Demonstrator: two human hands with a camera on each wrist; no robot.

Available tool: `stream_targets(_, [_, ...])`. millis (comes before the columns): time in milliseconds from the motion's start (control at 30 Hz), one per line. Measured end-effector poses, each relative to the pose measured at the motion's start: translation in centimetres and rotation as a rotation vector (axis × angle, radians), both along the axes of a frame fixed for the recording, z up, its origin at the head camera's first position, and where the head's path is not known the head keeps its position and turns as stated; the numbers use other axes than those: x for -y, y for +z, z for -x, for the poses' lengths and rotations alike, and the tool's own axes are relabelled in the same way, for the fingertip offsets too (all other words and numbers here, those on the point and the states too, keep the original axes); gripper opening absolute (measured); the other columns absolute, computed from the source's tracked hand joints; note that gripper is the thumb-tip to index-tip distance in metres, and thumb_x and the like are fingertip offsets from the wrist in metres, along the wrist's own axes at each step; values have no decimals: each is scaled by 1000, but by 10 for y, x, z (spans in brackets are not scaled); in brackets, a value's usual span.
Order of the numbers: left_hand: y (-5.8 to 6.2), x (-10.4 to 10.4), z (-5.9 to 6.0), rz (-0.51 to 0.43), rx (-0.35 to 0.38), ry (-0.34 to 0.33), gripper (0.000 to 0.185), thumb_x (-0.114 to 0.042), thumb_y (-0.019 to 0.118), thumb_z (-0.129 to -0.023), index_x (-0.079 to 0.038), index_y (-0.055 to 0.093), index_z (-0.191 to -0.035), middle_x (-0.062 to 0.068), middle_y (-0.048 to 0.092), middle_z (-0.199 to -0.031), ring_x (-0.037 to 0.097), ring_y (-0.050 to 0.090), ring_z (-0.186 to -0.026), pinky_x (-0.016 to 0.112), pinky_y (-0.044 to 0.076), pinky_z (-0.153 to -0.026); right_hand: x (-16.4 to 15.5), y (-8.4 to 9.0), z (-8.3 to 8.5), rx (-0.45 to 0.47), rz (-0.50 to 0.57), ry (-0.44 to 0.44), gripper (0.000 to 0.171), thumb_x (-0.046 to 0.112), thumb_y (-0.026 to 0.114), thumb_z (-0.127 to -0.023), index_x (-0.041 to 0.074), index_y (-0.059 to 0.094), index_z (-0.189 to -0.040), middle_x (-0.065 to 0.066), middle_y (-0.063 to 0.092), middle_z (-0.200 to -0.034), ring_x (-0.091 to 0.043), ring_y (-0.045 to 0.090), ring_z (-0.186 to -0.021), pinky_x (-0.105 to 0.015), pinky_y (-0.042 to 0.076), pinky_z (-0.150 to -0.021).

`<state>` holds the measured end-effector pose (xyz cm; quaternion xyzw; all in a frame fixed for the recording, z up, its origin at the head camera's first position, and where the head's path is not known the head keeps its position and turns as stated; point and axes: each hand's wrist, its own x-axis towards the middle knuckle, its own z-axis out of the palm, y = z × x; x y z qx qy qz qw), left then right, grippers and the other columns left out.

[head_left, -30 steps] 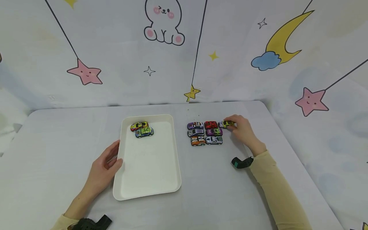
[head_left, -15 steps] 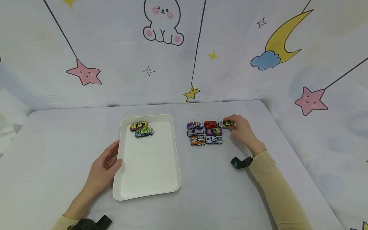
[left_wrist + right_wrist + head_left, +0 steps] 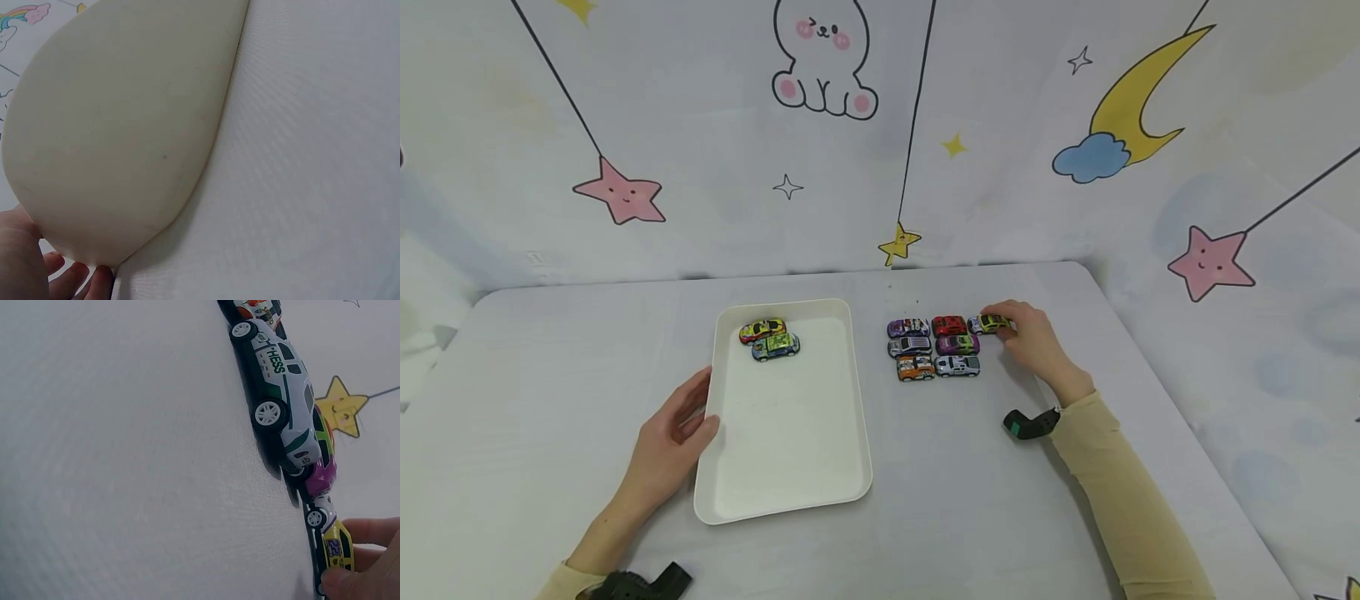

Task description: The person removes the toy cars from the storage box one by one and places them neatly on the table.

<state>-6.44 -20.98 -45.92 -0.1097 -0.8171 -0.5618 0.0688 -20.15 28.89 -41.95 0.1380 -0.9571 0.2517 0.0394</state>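
At the left side of the white tray (image 3: 790,442), my left hand (image 3: 672,437) grips the tray's wall, thumb at the rim; the left wrist view shows fingers against the tray's outer side (image 3: 125,137). Two toy cars lie inside near the far left corner: a yellow and red one (image 3: 762,330) and a green and blue one (image 3: 776,346). My right hand (image 3: 1033,342) pinches a yellow toy car (image 3: 988,324) that stands on the table at the right end of the far row. The right wrist view shows thumb and fingers on the yellow car (image 3: 337,547).
Left of the held car several toy cars stand close together, among them a red one (image 3: 949,326), a purple and green one (image 3: 957,344), a white one (image 3: 957,366) and an orange one (image 3: 916,367). A patterned cloth wall (image 3: 1000,208) rises behind the table.
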Motion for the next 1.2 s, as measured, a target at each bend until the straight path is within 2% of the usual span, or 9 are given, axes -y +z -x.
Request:
stream_targets(867, [-1,1,-1,13,10,3,62,1,59,-97,-6,36,-154,24,44,-151,-10,46,-128,4,43,-97,1,0,1,35,-4,-14,43,-15,51,-89,-2,64,-127,-23,61,-131,-44,53,-124,-60,42,-106])
stream_targets(1033, [-1,0,-2,11,20,8,61,0,59,-97,-6,37,-154,24,44,-151,-10,46,-128,5,44,-97,1,3,0,48,-9,-21,45,-14,53,-88,-2,61,-130,-25,59,-134,-45,50,-127,-62,40,-108])
stream_targets(1200, [-1,0,-1,16,-1,7,61,2,59,-96,-5,37,-153,25,44,-150,-10,46,-128,5,44,-97,1,5,-1,42,-6,-22,46,-15,54,-86,-3,62,-130,-24,59,-134,-45,49,-127,-62,40,-108])
